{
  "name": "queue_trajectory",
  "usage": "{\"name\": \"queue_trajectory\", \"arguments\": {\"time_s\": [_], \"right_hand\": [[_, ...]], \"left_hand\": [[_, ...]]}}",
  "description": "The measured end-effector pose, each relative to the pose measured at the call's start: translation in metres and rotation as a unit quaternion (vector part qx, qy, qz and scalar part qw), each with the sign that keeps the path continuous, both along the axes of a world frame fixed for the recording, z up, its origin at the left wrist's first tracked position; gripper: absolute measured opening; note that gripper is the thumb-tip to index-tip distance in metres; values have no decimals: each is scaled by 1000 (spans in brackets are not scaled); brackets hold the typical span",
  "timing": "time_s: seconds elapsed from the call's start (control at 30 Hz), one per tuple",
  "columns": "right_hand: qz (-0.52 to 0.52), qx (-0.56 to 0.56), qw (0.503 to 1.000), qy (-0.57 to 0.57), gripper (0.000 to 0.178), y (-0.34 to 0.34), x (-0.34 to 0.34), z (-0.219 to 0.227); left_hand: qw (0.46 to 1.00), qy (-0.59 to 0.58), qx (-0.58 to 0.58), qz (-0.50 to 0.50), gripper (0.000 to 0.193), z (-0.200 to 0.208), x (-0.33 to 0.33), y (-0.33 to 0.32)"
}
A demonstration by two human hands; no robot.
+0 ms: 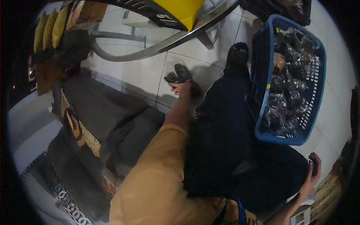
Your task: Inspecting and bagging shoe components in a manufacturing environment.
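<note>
My left hand, at the end of a tan sleeve, is closed round the lower edge of a clear plastic bag with dark contents, held above the tiled floor. What exactly lies inside the bag I cannot make out. Off to the right, my right hand hangs near my knee with loosely bent fingers and nothing in it. Between that hand and the far edge stands a blue plastic basket, filled with several similar clear-wrapped dark bundles; one shows a brownish patch.
A dark grey sofa runs along the left. Ahead, a curved metal-rimmed table carries a yellow and black package. My dark-trousered leg stretches forward beside the basket. A black crate stands beyond it.
</note>
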State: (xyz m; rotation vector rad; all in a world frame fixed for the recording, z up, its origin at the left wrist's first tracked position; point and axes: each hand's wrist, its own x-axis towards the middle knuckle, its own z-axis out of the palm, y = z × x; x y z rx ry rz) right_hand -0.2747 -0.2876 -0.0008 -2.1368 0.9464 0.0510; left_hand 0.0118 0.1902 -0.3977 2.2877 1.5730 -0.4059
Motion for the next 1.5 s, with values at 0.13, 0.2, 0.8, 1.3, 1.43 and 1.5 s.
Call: {"name": "queue_trajectory", "arguments": {"time_s": [0.13, 0.2, 0.8, 1.3, 1.43, 1.5], "right_hand": [[-14, -22, 999, 29, 29, -5, -7, 3], [-16, -10, 1000, 19, 29, 0, -2, 3], [9, -34, 996, -85, 26, 10, -7, -1], [-3, -147, 971, -187, 34, 26, -49, -6], [66, -230, 945, -222, 38, 66, -30, 16], [109, -227, 929, -271, 42, 80, -28, 26]], "left_hand": [[998, 35, -54, 9, 144, -7, -21, 37], [998, 33, -58, -5, 143, -12, -21, 58], [544, -384, -734, 129, 48, 163, 5, 19], [574, -450, -685, -4, 51, 256, -73, -81], [591, -486, -643, -16, 51, 297, -80, -93], [584, -494, -642, -42, 47, 316, -84, -115]]}}
